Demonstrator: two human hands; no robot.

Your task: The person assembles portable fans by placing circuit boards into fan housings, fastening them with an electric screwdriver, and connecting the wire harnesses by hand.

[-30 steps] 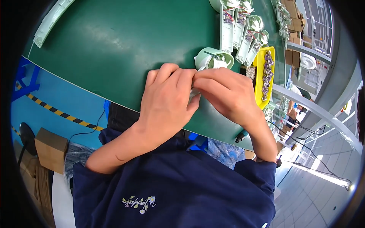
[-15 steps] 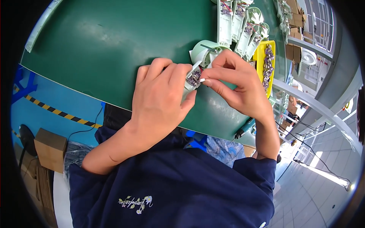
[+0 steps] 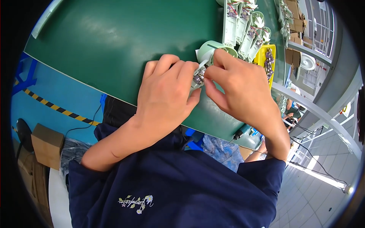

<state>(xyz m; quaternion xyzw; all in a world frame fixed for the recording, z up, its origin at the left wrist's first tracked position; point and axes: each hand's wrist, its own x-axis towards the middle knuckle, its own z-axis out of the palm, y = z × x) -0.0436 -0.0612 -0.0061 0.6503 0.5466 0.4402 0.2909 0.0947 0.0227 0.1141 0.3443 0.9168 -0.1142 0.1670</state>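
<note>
A pale green plastic housing (image 3: 207, 47) with a round ring end lies over the green table. Its narrow part is under my left hand (image 3: 167, 89), whose fingers wrap over it from the left, thumb on the near side. A small circuit board (image 3: 199, 77) shows in the housing between my hands. My right hand (image 3: 243, 87) is closed in a pinch at the board's right side. Its fingertips touch or nearly touch the board; what they hold is hidden behind them.
Several similar green housings (image 3: 230, 32) with boards and red wires lie at the far right. Beside them stands a yellow tray (image 3: 274, 57) of small boards (image 3: 268, 62). A teal and black power screwdriver (image 3: 240, 133) lies near the table's front edge. Another person's arm (image 3: 261, 150) shows below it.
My right hand has turned and closed in against the board, and the small white piece at its fingertips is now out of sight. My left hand still holds the housing. The view has shifted slightly.
</note>
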